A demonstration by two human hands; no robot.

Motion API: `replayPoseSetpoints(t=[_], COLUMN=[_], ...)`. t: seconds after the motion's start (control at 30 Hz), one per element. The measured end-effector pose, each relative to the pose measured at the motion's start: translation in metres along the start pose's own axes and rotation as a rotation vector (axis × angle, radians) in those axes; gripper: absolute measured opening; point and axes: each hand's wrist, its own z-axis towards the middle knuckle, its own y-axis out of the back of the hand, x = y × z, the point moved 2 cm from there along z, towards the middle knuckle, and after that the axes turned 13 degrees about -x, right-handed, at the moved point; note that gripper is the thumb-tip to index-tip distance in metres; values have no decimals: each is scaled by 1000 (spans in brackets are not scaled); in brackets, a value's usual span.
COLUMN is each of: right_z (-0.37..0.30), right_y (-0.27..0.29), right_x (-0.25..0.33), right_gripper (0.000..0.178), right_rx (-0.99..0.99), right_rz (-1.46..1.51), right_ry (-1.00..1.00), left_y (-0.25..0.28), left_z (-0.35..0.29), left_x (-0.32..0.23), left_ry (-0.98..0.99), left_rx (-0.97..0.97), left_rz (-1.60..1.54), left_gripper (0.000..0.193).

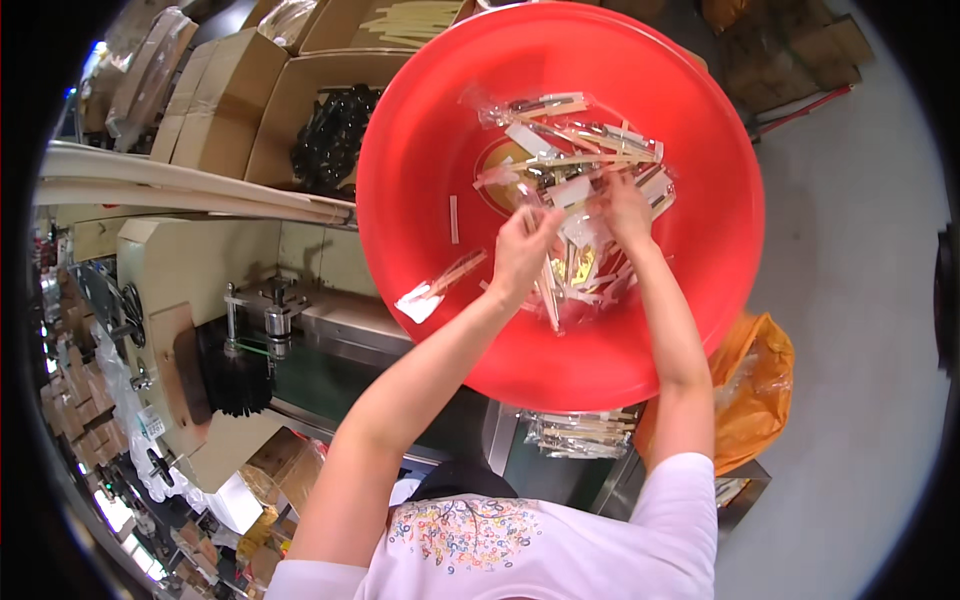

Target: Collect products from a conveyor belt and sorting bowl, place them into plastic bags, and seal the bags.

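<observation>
A big round red plastic basin (420, 130) fills the middle of the view. In it lies a loose heap of clear-wrapped packets (590, 155) holding thin pale wooden sticks, white paper slips and dark pieces. My left hand (525, 250) is over the near left side of the heap, its fingers pinched on the clear film of one packet. To its right, my right hand (628, 208) reaches into the heap with fingers curled down; what it grips is partly hidden by film and blur. One stick packet with a white end (425, 300) lies apart at the basin's left.
At upper left, a cardboard box (275, 130) holds black glossy pieces (335, 135), with pale sticks (410, 20) in another behind. A beige machine (165, 270) with a dark green conveyor stands left. Bundled wrapped packets (580, 435) and an orange bag (755, 400) sit at the near right.
</observation>
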Motion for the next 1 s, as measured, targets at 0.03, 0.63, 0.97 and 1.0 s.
replayPoseSetpoints(t=[0.03, 0.63, 0.97, 1.0], right_z=[12, -54, -117, -123], right_y=[-16, 90, 119, 121], right_x=[2, 81, 116, 115], right_gripper=[17, 16, 16, 18], right_rx=[-9, 297, 82, 111], right_rz=[22, 696, 490, 534], right_ry=[7, -251, 126, -9], left_y=[6, 12, -10, -20], left_z=[2, 22, 28, 25], left_x=[5, -60, 4, 18], left_ry=[-83, -75, 255, 222], left_rx=[69, 61, -17, -66], left_rz=[-22, -243, -138, -61], left_gripper=[24, 19, 14, 13])
